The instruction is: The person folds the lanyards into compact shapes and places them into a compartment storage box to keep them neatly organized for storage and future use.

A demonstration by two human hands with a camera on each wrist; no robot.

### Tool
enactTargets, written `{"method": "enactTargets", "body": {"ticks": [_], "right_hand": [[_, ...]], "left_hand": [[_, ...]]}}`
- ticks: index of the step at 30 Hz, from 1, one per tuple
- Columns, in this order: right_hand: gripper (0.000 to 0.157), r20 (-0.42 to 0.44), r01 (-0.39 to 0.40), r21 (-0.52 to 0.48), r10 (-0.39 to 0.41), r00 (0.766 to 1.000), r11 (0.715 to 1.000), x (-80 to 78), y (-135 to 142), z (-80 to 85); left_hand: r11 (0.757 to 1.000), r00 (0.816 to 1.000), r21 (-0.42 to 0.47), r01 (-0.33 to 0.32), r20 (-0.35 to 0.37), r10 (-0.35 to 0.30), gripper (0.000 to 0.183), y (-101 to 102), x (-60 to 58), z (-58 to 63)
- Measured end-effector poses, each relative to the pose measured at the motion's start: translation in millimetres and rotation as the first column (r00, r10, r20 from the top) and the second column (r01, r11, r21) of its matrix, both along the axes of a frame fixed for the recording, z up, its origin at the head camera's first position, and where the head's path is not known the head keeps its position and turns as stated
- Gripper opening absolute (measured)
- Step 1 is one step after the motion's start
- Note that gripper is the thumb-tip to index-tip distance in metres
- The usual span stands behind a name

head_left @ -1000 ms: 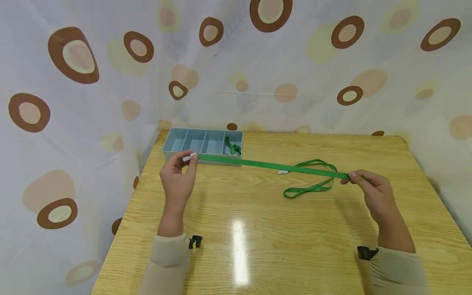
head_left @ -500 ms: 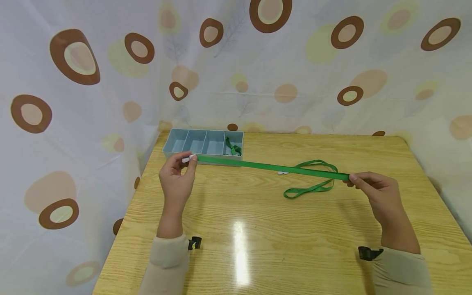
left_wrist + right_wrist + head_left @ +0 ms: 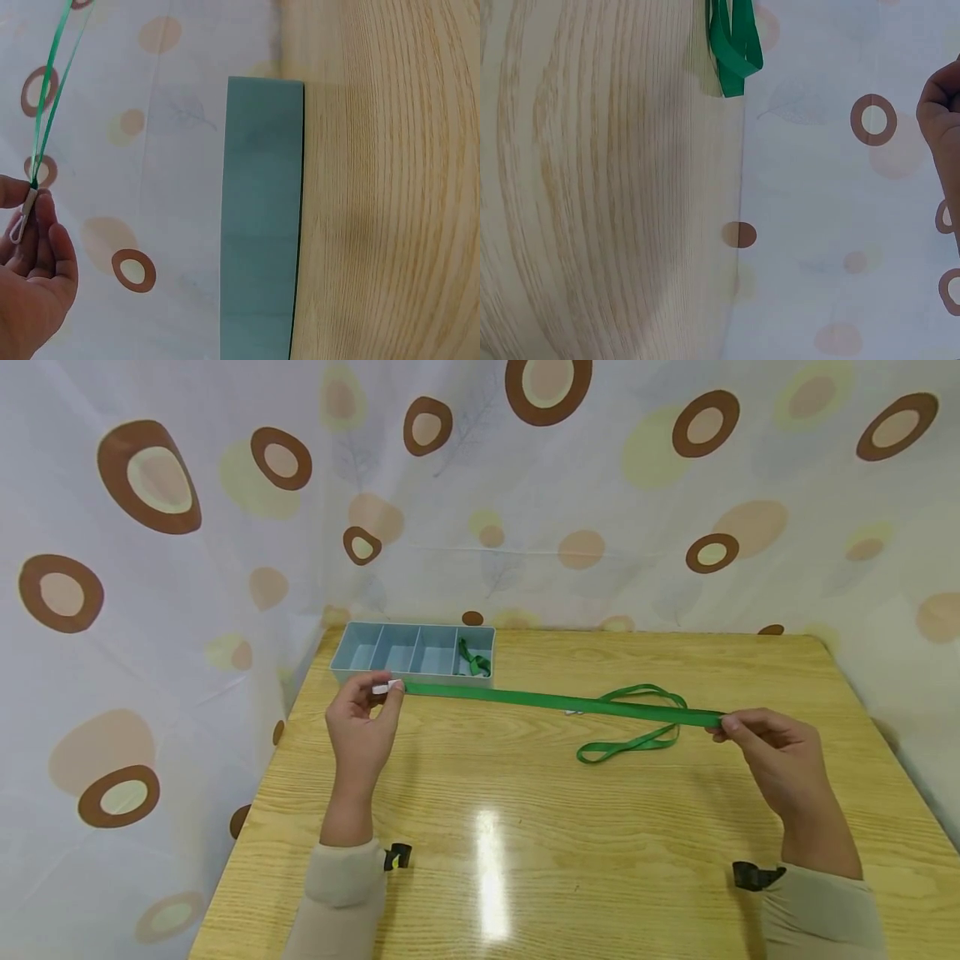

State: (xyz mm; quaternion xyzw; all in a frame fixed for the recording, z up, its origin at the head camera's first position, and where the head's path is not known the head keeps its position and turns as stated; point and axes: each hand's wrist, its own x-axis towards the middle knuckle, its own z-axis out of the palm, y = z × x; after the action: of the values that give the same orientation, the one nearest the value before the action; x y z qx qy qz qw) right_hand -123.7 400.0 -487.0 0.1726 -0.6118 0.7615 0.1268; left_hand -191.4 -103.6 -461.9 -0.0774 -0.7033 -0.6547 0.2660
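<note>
A green lanyard point(image 3: 540, 699) is stretched nearly level between both hands above the table. My left hand point(image 3: 360, 722) pinches its white clip end point(image 3: 27, 210) between thumb and fingers; in the left wrist view two green strands run upward from the clip. At the far end of the loop, my right hand point(image 3: 783, 756) pinches the strap between thumb and forefinger. Only part of that hand shows at the edge of the right wrist view. A second green lanyard point(image 3: 637, 743) lies looped on the tabletop behind the held one, its white clip partly covered by the stretched strap.
At the back left stands a blue-grey box point(image 3: 412, 679) with several compartments in a row. Its rightmost compartment contains a folded green lanyard point(image 3: 474, 662). The wooden table point(image 3: 600, 852) meets a patterned cloth point(image 3: 645, 593) at the back and sides.
My right hand has shifted slightly rightward with its end of the lanyard. My left hand has barely moved; the strap stays stretched. The lanyard on the table and the box are unchanged.
</note>
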Motion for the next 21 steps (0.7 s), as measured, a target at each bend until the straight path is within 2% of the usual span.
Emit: {"method": "enactTargets", "body": {"ticks": [3, 8, 12, 13, 15, 17, 19, 21], "right_hand": [[0.023, -0.045, -0.055, -0.048, 0.053, 0.998, 0.997, -1.6, 0.4, -1.4], [0.027, -0.054, -0.075, -0.111, 0.070, 0.996, 0.991, -3.4, -2.6, -0.8], [0.028, -0.054, -0.058, -0.162, 0.050, 0.997, 0.985, -6.6, -4.7, -0.8], [0.028, -0.037, -0.035, -0.149, 0.030, 0.999, 0.988, -6.7, -4.5, -0.6], [0.031, 0.018, 0.041, -0.079, -0.039, 0.999, 0.996, -6.7, -3.5, -0.1], [0.036, 0.097, 0.120, 0.045, -0.124, 0.987, 0.992, -6.4, -0.5, 0.2], [0.040, 0.184, 0.189, 0.250, -0.238, 0.954, 0.950, -5.8, 3.0, 1.0], [0.041, 0.233, 0.196, 0.424, -0.316, 0.920, 0.884, -6.0, 6.4, 0.9]], "left_hand": [[1.000, 1.000, -0.011, -0.009, 0.019, 0.009, 0.018, 0.7, 0.7, 0.2], [1.000, 0.999, 0.001, -0.010, 0.045, 0.010, 0.022, 3.4, 1.8, 1.5], [1.000, 0.999, 0.006, 0.002, 0.045, -0.003, 0.020, 6.1, 2.6, 2.1], [1.000, 0.999, 0.005, 0.005, 0.042, -0.005, 0.020, 6.6, 2.7, 2.3], [1.000, 0.999, 0.001, 0.009, 0.039, -0.009, 0.018, 7.1, 2.5, 2.2], [1.000, 0.999, -0.001, 0.011, 0.035, -0.011, 0.020, 7.1, 1.9, 1.4], [1.000, 0.999, 0.004, 0.013, 0.032, -0.014, 0.023, 6.6, 1.3, 0.8], [1.000, 0.999, 0.017, 0.019, 0.034, -0.020, 0.025, 6.1, 0.9, 0.3]]}}
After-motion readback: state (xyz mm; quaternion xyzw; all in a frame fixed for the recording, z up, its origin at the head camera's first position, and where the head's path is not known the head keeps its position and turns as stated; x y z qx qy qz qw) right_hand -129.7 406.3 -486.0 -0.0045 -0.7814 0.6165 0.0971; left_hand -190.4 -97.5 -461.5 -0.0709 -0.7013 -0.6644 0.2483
